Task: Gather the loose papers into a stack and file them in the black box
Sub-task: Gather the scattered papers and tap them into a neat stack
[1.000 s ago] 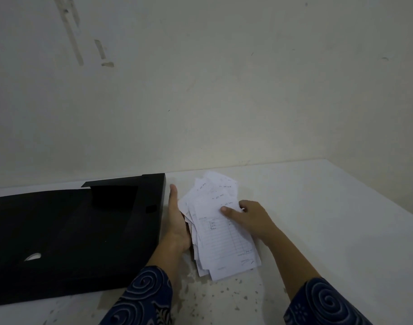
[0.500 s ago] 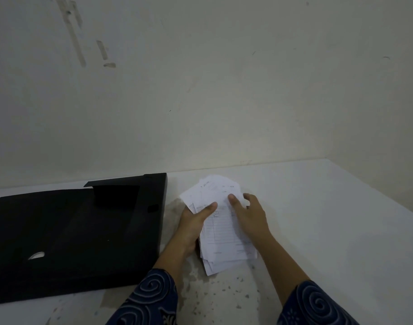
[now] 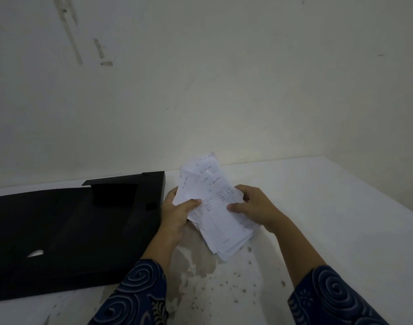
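Observation:
A loose stack of white printed papers (image 3: 212, 212) is lifted off the white table, its far end tilted up and fanned. My left hand (image 3: 177, 212) grips the stack's left edge, thumb on top. My right hand (image 3: 254, 207) grips its right edge, thumb across the top sheet. The black box (image 3: 67, 231) lies open and flat on the table just left of my left hand, its lid flap standing at the far side.
The white table (image 3: 318, 219) runs to a plain wall behind and has an edge on the right. Stains and specks mark the surface near the front. Blue patterned sleeves cover both forearms.
The papers lay on the table under my hands; both hands have closed on the stack's sides and raised it, far end tipping upward.

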